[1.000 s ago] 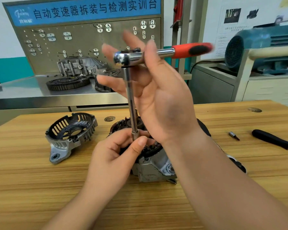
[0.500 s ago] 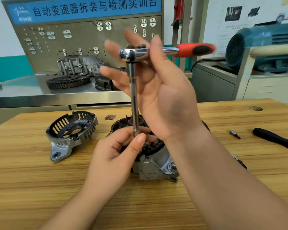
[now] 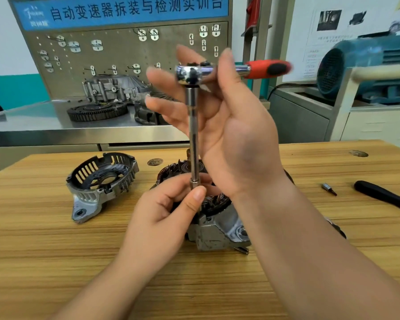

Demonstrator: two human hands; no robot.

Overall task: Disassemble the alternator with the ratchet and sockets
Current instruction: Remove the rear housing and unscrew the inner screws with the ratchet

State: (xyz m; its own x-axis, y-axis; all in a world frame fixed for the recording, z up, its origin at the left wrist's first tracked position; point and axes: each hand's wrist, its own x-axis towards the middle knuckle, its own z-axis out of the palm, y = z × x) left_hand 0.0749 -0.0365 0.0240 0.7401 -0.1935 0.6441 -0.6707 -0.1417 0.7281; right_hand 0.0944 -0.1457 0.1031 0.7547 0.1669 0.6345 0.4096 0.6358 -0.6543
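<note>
A blue banner runs across the top of the pegboard. It carries one line of large white Chinese characters: 自动变速器拆装与检测实训台. At the banner's left end sits a small white logo, a looping script mark above a few smaller characters, and both are too blurred to read. On the wall to the right hangs a white poster with two dark photographs near its top. The lines of fine print below them are too small and soft to make out.
</note>
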